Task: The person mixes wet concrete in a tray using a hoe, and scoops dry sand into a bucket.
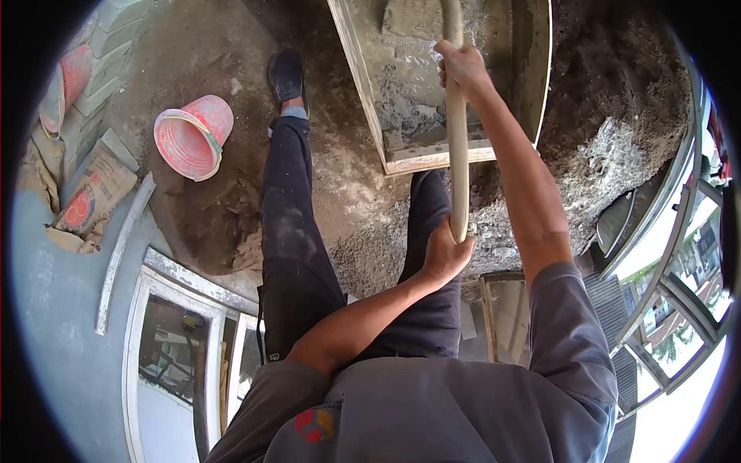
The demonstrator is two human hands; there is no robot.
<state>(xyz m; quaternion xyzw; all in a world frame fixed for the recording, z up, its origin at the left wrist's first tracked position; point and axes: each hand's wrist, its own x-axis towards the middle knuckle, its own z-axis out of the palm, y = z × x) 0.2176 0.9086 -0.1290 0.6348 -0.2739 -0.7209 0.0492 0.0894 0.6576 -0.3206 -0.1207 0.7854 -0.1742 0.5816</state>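
Note:
A long wooden-handled hoe (458, 139) runs up the middle of the view. My left hand (448, 253) wraps around the lower end of its handle, in front of my thigh. Farther up, my right hand (465, 68) grips the same handle over a wooden mixing trough (432, 160). The hoe's blade (414, 18), coated in grey mix, is inside the trough near the top edge of the view. Wet grey mortar (409, 104) covers part of the trough's floor.
A pink bucket (212, 116) lies tipped on the dirt at left, and another pink bucket (75, 73) is beyond it. A cement bag (96, 185) rests by the wall. Loose gravel (540, 197) lies at right. White-framed windows (139, 332) stand lower left.

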